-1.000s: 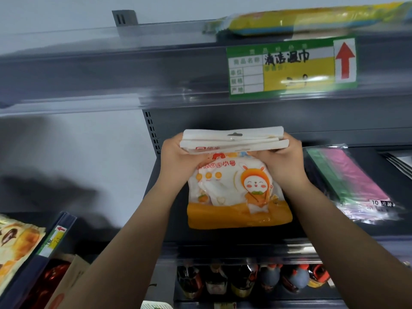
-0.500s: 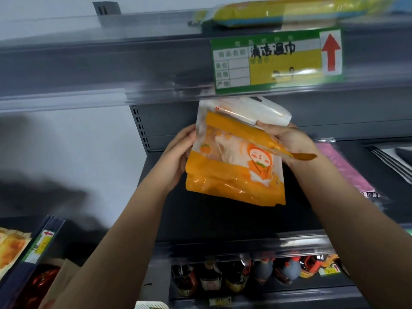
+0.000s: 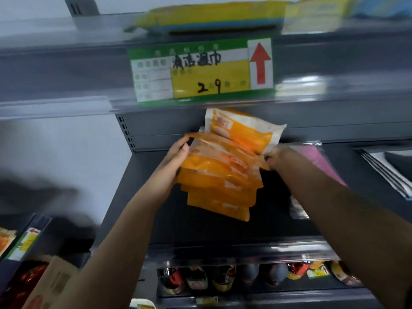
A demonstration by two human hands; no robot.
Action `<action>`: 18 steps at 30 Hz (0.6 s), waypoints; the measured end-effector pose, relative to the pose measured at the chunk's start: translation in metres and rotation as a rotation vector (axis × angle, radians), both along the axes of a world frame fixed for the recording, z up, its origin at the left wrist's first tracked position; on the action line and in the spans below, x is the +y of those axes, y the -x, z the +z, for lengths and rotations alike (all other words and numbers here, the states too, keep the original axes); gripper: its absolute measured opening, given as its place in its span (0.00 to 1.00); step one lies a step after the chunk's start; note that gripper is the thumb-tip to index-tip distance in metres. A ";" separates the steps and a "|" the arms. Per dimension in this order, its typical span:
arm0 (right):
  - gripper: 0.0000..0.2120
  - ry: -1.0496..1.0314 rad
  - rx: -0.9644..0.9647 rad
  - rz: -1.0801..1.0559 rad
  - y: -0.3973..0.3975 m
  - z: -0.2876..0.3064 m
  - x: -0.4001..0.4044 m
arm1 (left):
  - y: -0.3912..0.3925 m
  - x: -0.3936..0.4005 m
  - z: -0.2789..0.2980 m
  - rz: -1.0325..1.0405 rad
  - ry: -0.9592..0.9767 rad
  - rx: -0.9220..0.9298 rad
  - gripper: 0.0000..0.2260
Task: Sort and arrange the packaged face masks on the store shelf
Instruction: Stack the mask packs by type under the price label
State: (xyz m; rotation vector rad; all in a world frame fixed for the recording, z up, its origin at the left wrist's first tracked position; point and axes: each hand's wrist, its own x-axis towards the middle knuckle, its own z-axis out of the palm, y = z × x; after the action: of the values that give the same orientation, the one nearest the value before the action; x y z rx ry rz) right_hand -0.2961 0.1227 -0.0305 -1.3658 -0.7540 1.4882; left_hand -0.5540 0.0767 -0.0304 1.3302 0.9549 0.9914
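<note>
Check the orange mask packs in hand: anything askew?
Yes. The orange plastic mask packs between the left hand and right hand are fanned out with stepped lower edges, and the rearmost pack tilts up behind them.

Shop interior, shown by dark metal shelving (image 3: 223, 228) in tiers with clear plastic price rails along front edges. Green-yellow price tag (image 3: 200, 71) with handwritten characters, figure "29" and red up-arrow clipped to upper rail. Second, smaller tag (image 3: 26, 241) seen on neighbouring shelf at lower left. Packaged goods laid out in rows: orange packs (image 3: 220, 175), pink pack (image 3: 321, 161), yellow-blue packs (image 3: 211, 16) on top shelf, bottles (image 3: 223, 279) lined up on tier below. Perforated upright (image 3: 126, 134) visible at shelf back.
</note>
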 end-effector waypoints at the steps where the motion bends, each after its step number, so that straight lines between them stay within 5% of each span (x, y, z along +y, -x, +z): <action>1: 0.19 0.009 -0.003 0.045 -0.002 -0.001 0.002 | -0.006 -0.004 0.000 -0.024 -0.016 0.024 0.36; 6: 0.04 0.042 -0.063 0.031 -0.014 -0.006 0.013 | -0.028 -0.021 -0.016 0.092 -0.094 -0.003 0.30; 10: 0.13 0.076 -0.120 0.008 -0.014 0.016 0.005 | -0.036 -0.022 -0.023 0.111 -0.068 -0.037 0.33; 15: 0.08 0.079 -0.238 0.169 -0.025 0.041 0.007 | -0.045 -0.024 -0.030 0.097 -0.056 -0.012 0.29; 16: 0.09 0.059 -0.336 0.182 -0.026 0.041 0.008 | -0.046 -0.023 -0.032 0.121 -0.042 -0.018 0.28; 18: 0.28 -0.061 -0.533 0.142 -0.025 0.031 0.017 | -0.048 -0.021 -0.033 0.160 -0.039 0.007 0.30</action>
State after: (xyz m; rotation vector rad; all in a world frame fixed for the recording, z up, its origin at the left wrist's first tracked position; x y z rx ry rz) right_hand -0.2713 0.1398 0.0006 -1.7138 -1.2392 1.1977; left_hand -0.5061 0.0562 -0.0638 1.3062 1.0647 1.1324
